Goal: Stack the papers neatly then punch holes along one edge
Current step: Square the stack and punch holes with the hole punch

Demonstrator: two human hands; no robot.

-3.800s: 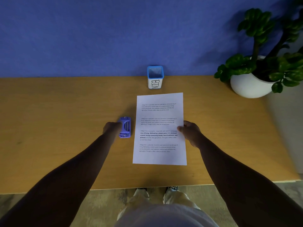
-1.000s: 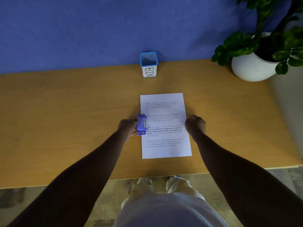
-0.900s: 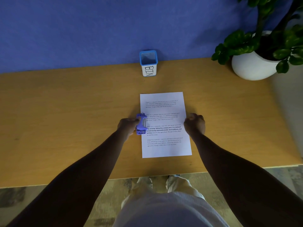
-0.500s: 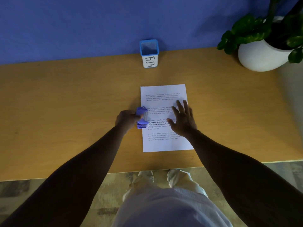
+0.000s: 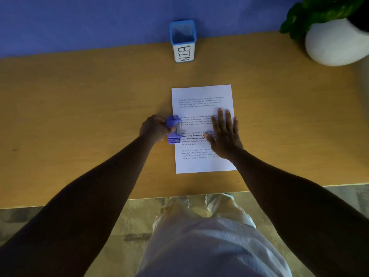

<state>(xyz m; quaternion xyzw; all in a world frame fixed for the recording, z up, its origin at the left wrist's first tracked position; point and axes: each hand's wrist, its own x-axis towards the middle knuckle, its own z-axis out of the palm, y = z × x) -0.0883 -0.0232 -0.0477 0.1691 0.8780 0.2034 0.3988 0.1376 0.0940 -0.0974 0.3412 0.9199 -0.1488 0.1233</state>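
A squared stack of printed white papers point(image 5: 201, 94) lies flat in the middle of the wooden table point(image 5: 79, 116). A purple hole punch point(image 5: 173, 129) sits over the middle of the stack's left edge. My left hand point(image 5: 154, 127) grips the punch from its left side. My right hand point(image 5: 224, 134) lies flat on the right half of the papers, fingers spread and pointing away from me, covering part of the text.
A small blue-rimmed container labelled BIN point(image 5: 182, 42) stands at the table's far edge by the blue wall. A white pot with a green plant point(image 5: 335, 43) is at the far right corner. The near table edge runs just below the papers.
My right hand has left the stack's right edge, opened, and now presses flat on top of the papers. The punch stays on the left edge in my left hand.
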